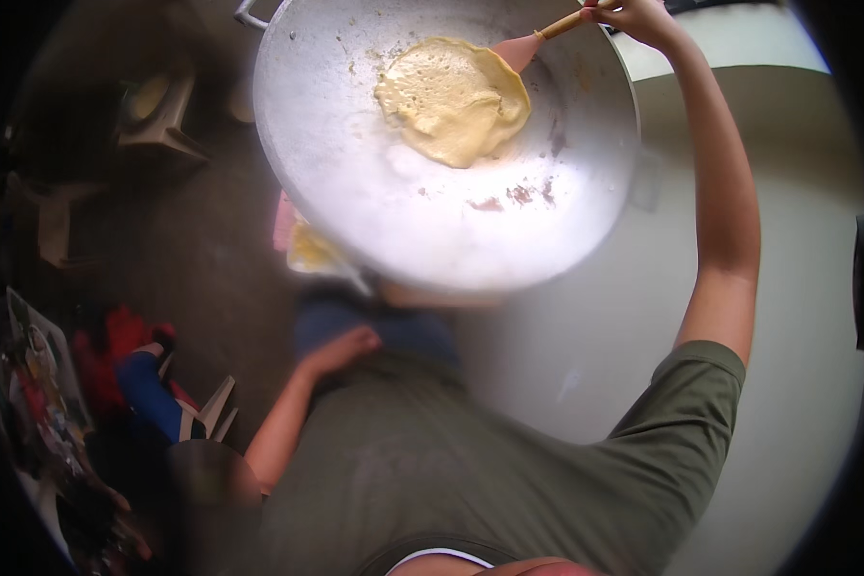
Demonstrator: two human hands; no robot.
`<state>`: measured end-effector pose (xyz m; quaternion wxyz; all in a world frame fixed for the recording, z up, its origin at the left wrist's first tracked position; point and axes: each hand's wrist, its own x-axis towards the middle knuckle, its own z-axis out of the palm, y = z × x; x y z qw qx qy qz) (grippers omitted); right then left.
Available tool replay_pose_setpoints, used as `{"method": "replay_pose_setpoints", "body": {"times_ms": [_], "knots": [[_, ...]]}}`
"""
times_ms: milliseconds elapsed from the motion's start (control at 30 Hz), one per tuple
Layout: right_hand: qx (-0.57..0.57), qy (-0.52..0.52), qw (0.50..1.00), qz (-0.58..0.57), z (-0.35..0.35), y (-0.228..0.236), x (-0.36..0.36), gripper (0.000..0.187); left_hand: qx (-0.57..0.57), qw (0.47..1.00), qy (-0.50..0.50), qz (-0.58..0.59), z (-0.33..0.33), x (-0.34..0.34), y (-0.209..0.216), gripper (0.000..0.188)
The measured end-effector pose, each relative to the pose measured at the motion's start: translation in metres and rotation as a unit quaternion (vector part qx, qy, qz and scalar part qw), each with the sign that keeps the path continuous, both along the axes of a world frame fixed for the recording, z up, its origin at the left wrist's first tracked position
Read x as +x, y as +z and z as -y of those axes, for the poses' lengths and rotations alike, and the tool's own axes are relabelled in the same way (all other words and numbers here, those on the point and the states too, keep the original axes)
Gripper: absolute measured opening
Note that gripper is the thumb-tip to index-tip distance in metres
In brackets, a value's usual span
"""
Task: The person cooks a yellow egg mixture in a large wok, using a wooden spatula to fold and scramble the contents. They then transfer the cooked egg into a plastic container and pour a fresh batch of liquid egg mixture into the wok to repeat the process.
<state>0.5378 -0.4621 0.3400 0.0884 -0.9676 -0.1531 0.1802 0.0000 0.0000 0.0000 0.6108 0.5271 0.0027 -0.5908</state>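
A large silvery metal wok (pixel 346 182) fills the upper middle. In it lies a pale yellow pancake-like round (pixel 451 96), its surface dotted with small holes and its lower part uneven. My right hand (pixel 634 17), at the far right rim, is closed around the wooden handle of a spatula (pixel 518 51). The spatula's pinkish blade touches the round's upper right edge and seems partly tucked under it. Low by my waist, my left hand (pixel 346 348) rests against the dark green shirt, below the wok; its fingers are blurred.
A loop handle (pixel 250 13) sticks out at the wok's upper left. Below its left rim is a tray with something yellow (pixel 307 248). Plastic stools or chairs (pixel 163 120) stand at left. Beside me are a person's blue-clad leg (pixel 149 394) and a pale wall (pixel 586 355).
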Motion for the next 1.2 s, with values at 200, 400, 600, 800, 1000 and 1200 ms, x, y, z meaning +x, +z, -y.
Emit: {"method": "replay_pose_setpoints", "body": {"times_ms": [200, 400, 600, 800, 1000, 1200], "knots": [[0.023, -0.047, 0.997, 0.054, -0.04, 0.021, -0.032, 0.012, 0.022, 0.994, 0.072, 0.078, 0.067, -0.022, -0.039, 0.034], [0.007, 0.118, 0.985, 0.125, -0.017, -0.002, -0.009, 0.014, 0.058, 0.988, 0.125, 0.072, 0.123, -0.048, -0.021, 0.033], [-0.063, 0.179, 0.953, 0.237, -0.014, 0.004, -0.024, 0.012, 0.064, 0.982, 0.159, 0.077, 0.15, -0.062, -0.015, 0.03], [-0.036, 0.195, 0.947, 0.253, -0.018, -0.006, -0.036, 0.01, 0.045, 0.98, 0.186, 0.055, 0.164, -0.071, -0.012, 0.028], [-0.014, 0.209, 0.949, 0.237, -0.016, -0.011, -0.031, 0.01, 0.047, 0.978, 0.193, 0.057, 0.168, -0.073, -0.008, 0.027], [-0.018, 0.217, 0.939, 0.266, -0.022, -0.009, -0.043, 0.01, 0.046, 0.978, 0.194, 0.058, 0.17, -0.072, -0.007, 0.027]]}}
